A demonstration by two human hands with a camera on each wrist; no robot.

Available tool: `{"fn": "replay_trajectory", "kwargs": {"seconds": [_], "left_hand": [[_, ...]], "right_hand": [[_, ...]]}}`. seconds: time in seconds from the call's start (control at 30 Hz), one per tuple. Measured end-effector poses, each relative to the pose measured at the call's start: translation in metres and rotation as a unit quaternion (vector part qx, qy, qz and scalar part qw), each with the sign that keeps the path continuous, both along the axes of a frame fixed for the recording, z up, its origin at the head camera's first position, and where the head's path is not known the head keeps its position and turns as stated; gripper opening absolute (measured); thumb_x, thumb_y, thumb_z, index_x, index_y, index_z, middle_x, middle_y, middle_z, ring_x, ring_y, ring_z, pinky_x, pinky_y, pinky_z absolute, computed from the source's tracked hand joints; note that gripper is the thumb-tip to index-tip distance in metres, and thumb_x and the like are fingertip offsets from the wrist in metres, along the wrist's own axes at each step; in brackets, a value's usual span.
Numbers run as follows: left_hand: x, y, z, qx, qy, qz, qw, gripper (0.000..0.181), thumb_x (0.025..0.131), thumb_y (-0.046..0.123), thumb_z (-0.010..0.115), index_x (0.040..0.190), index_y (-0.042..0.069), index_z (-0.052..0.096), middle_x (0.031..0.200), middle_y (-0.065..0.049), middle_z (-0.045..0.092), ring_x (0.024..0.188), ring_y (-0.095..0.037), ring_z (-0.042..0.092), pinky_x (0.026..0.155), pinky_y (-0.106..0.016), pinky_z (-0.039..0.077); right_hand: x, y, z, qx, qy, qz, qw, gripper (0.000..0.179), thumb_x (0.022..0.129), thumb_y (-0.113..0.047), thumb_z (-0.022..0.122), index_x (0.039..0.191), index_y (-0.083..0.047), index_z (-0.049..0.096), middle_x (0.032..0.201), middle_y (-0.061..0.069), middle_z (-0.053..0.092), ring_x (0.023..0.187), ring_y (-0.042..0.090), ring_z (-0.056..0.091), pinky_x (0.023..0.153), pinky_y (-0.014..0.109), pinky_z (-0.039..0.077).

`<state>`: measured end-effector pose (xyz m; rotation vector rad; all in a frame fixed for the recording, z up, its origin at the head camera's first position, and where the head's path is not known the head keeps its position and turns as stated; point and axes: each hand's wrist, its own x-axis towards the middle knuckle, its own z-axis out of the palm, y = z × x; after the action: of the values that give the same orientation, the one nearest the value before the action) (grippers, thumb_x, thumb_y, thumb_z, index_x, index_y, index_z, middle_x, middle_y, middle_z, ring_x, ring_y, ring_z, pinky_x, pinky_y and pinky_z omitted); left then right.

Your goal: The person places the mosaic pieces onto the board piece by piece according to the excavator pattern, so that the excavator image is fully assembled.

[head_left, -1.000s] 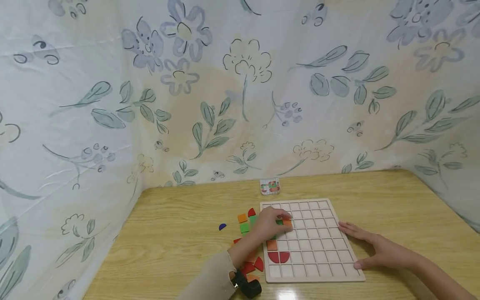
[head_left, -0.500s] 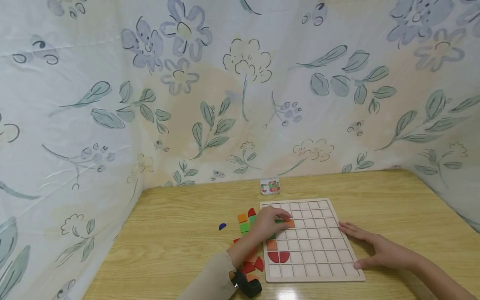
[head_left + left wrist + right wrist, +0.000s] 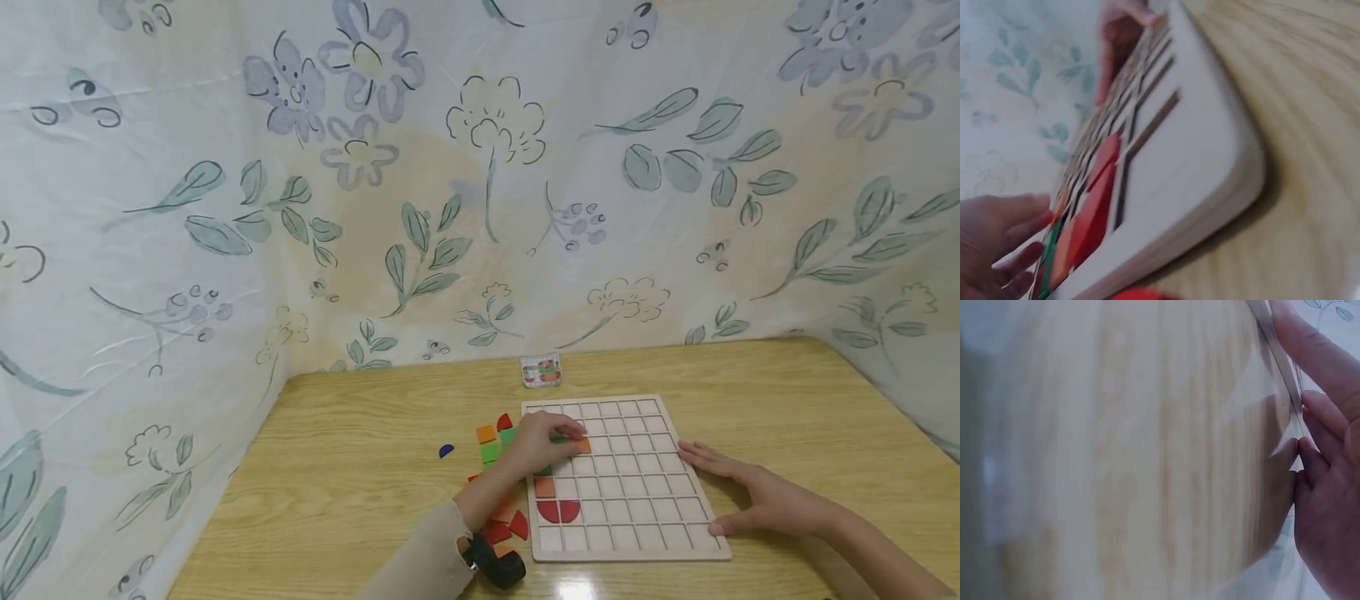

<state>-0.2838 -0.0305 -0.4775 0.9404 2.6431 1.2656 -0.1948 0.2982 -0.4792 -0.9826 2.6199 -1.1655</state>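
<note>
My left hand (image 3: 542, 443) reaches over the left part of a pale wooden grid board (image 3: 645, 500). Its thumb and fingertips pinch an orange square tile (image 3: 585, 446) low at a grid cell. Green tiles (image 3: 543, 471) show partly under the hand. Below them another orange square (image 3: 544, 487) and two red quarter-round tiles (image 3: 570, 511) sit in cells. In the left wrist view, fingertips (image 3: 1038, 203) lie right by the orange and green tiles. At the board's right edge my right hand (image 3: 776, 500) rests with fingers straight and thumb spread, touching the rim.
Loose tiles lie left of the board, among them an orange square (image 3: 486, 433), a green square (image 3: 490, 452) and a red quarter-round (image 3: 518, 525). A blue half-round (image 3: 446, 451) lies farther left. Behind the board sits a small pattern card (image 3: 541, 371), before a flowered cloth (image 3: 450, 208).
The orange tile in my left hand has shifted slightly right and lower, into line with the grid. My right hand has stayed at the board's edge.
</note>
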Motion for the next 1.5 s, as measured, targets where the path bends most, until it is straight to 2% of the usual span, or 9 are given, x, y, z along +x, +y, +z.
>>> {"fn": "replay_trajectory", "kwargs": {"seconds": [0.07, 0.13, 0.27, 0.4, 0.5, 0.67, 0.9, 1.23, 1.5], "left_hand": [[-0.003, -0.006, 0.002, 0.017, -0.016, -0.004, 0.9997, 0.019, 0.082, 0.02, 0.07, 0.1, 0.012, 0.071, 0.091, 0.004, 0.071, 0.082, -0.002, 0.062, 0.071, -0.016, 0.046], [-0.004, -0.014, 0.006, 0.033, -0.038, 0.009, 0.9987, 0.019, 0.084, 0.02, 0.068, 0.101, 0.012, 0.071, 0.094, 0.003, 0.071, 0.085, -0.004, 0.062, 0.07, -0.017, 0.046], [-0.009, -0.039, 0.015, 0.028, -0.032, 0.077, 0.9961, 0.018, 0.085, 0.016, 0.066, 0.101, 0.013, 0.071, 0.096, 0.002, 0.07, 0.089, -0.012, 0.061, 0.068, -0.022, 0.046], [-0.013, -0.065, 0.017, 0.008, -0.028, 0.158, 0.9871, 0.018, 0.083, 0.012, 0.067, 0.101, 0.013, 0.071, 0.096, 0.0, 0.069, 0.09, -0.017, 0.06, 0.073, -0.028, 0.048], [-0.016, -0.077, 0.014, 0.004, -0.05, 0.181, 0.9821, 0.018, 0.083, 0.011, 0.068, 0.101, 0.012, 0.07, 0.096, 0.0, 0.068, 0.088, -0.016, 0.061, 0.077, -0.031, 0.05], [-0.02, -0.086, 0.008, 0.01, -0.064, 0.166, 0.984, 0.019, 0.082, 0.011, 0.069, 0.1, 0.01, 0.07, 0.093, 0.001, 0.068, 0.085, -0.014, 0.06, 0.081, -0.033, 0.048], [-0.023, -0.09, 0.005, 0.002, -0.044, 0.138, 0.9894, 0.018, 0.081, 0.005, 0.069, 0.099, 0.008, 0.07, 0.09, -0.002, 0.07, 0.081, -0.013, 0.063, 0.076, -0.029, 0.05], [-0.024, -0.091, 0.006, -0.015, -0.031, 0.137, 0.9899, 0.021, 0.083, 0.001, 0.065, 0.102, 0.008, 0.069, 0.095, -0.004, 0.07, 0.089, -0.018, 0.063, 0.081, -0.034, 0.049], [-0.028, -0.097, 0.004, -0.018, -0.036, 0.134, 0.9902, 0.022, 0.081, 0.002, 0.064, 0.101, 0.009, 0.069, 0.095, -0.002, 0.069, 0.087, -0.016, 0.061, 0.078, -0.03, 0.049]], "right_hand": [[-0.001, 0.0, 0.001, 0.003, 0.004, -0.002, 1.0, 0.083, 0.073, -0.03, 0.075, 0.141, -0.003, 0.034, 0.148, 0.021, 0.024, 0.13, -0.018, 0.008, 0.093, -0.004, 0.01], [-0.001, 0.001, 0.001, 0.005, 0.007, -0.004, 1.0, 0.084, 0.073, -0.03, 0.075, 0.141, -0.002, 0.035, 0.147, 0.023, 0.025, 0.129, -0.019, 0.009, 0.093, -0.003, 0.01], [-0.003, 0.002, 0.003, 0.005, 0.007, 0.0, 1.0, 0.085, 0.073, -0.03, 0.075, 0.141, -0.002, 0.034, 0.147, 0.022, 0.024, 0.129, -0.019, 0.009, 0.093, -0.003, 0.01], [-0.004, 0.001, 0.004, 0.002, 0.003, 0.002, 1.0, 0.084, 0.073, -0.03, 0.075, 0.141, -0.002, 0.034, 0.15, 0.015, 0.023, 0.129, -0.019, 0.009, 0.093, -0.003, 0.01], [-0.004, 0.001, 0.005, 0.0, 0.005, 0.004, 1.0, 0.084, 0.073, -0.029, 0.075, 0.141, -0.002, 0.034, 0.151, 0.012, 0.023, 0.129, -0.019, 0.009, 0.093, -0.003, 0.01], [-0.003, 0.001, 0.004, 0.001, 0.004, 0.0, 1.0, 0.084, 0.073, -0.029, 0.075, 0.141, -0.002, 0.035, 0.148, 0.02, 0.024, 0.13, -0.018, 0.008, 0.093, -0.003, 0.009], [-0.001, -0.001, 0.002, 0.004, 0.009, -0.004, 0.9999, 0.083, 0.073, -0.031, 0.075, 0.14, -0.002, 0.036, 0.146, 0.022, 0.026, 0.13, -0.019, 0.009, 0.093, -0.003, 0.009], [0.0, -0.001, 0.0, -0.005, 0.001, 0.0, 1.0, 0.083, 0.073, -0.029, 0.075, 0.141, -0.002, 0.035, 0.147, 0.022, 0.024, 0.13, -0.018, 0.009, 0.093, -0.003, 0.01], [-0.002, 0.001, -0.001, -0.003, -0.004, 0.007, 1.0, 0.082, 0.075, -0.029, 0.074, 0.141, -0.003, 0.034, 0.15, 0.018, 0.022, 0.13, -0.018, 0.008, 0.092, -0.004, 0.01]]}}
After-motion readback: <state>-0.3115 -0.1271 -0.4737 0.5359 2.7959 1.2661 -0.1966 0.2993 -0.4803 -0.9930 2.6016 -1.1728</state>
